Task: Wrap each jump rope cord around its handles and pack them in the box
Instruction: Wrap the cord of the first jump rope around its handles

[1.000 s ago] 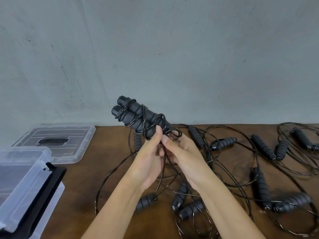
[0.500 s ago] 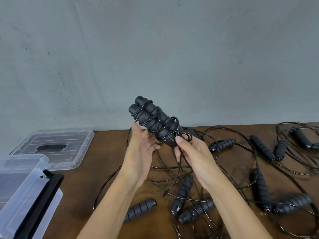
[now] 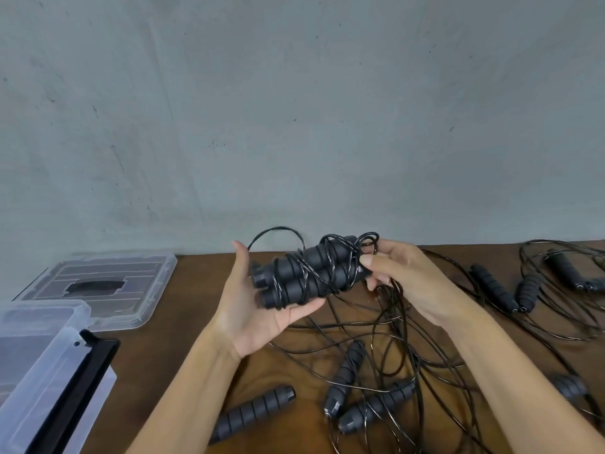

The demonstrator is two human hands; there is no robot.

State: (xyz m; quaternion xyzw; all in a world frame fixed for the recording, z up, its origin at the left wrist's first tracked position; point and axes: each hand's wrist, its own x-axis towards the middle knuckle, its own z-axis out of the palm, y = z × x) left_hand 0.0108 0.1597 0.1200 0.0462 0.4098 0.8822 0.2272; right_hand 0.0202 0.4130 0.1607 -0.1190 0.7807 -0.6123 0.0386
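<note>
Two black ribbed handles lie side by side as a wrapped jump rope bundle, held level above the table with its thin black cord wound around it. My left hand cradles the bundle's left end from below, thumb up and fingers curled under it. My right hand pinches the right end, where cord loops stick out. A loose cord loop arches up behind the bundle. The clear plastic box with a black latch stands at the lower left.
The box's clear lid lies flat at the back left of the brown table. Several unwrapped ropes sprawl across the table: loose handles in front, a cord tangle below my hands, more handles on the right.
The bundle has swung from tilted upright down to level and lower. My left hand has moved under its left end; my right hand stays at the right end.
</note>
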